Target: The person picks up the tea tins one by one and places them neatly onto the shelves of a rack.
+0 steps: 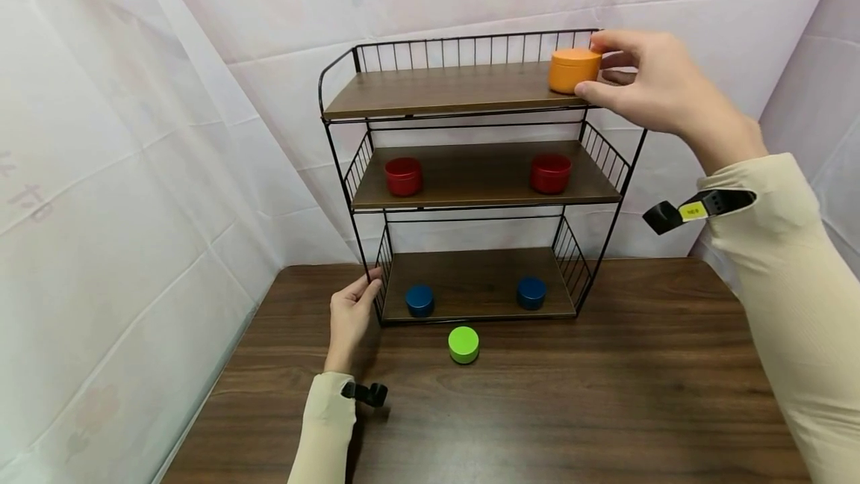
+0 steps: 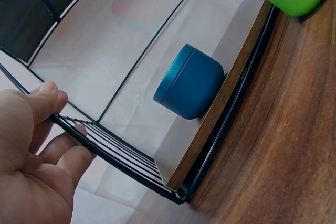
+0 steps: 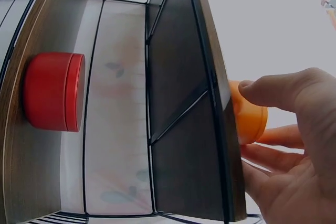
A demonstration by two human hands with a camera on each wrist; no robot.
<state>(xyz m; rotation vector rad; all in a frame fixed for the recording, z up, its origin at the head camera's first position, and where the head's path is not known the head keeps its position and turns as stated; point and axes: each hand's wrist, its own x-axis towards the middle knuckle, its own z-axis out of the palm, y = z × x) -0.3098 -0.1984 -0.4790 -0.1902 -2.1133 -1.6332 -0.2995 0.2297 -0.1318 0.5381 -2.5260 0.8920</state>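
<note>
A three-tier shelf rack (image 1: 443,88) with black wire sides stands on the table. On its top tier, toward the right end, my right hand (image 1: 655,77) holds an orange tin (image 1: 573,72) between thumb and fingers. From the right wrist view, the orange tin (image 3: 251,116) sits right at the board, its far side hidden behind the board's edge. Low on the left, my left hand (image 1: 349,317) grips the wire side frame (image 2: 113,156) of the bottom tier. A blue tin (image 2: 191,82) stands close by on that tier.
Two red tins, one left (image 1: 403,176) and one right (image 1: 551,174), stand on the middle tier. Another blue tin (image 1: 531,293) is on the bottom tier's right. In front of the rack, a green tin (image 1: 463,345) rests on the wooden table (image 1: 537,409). White cloth (image 1: 168,133) hangs behind.
</note>
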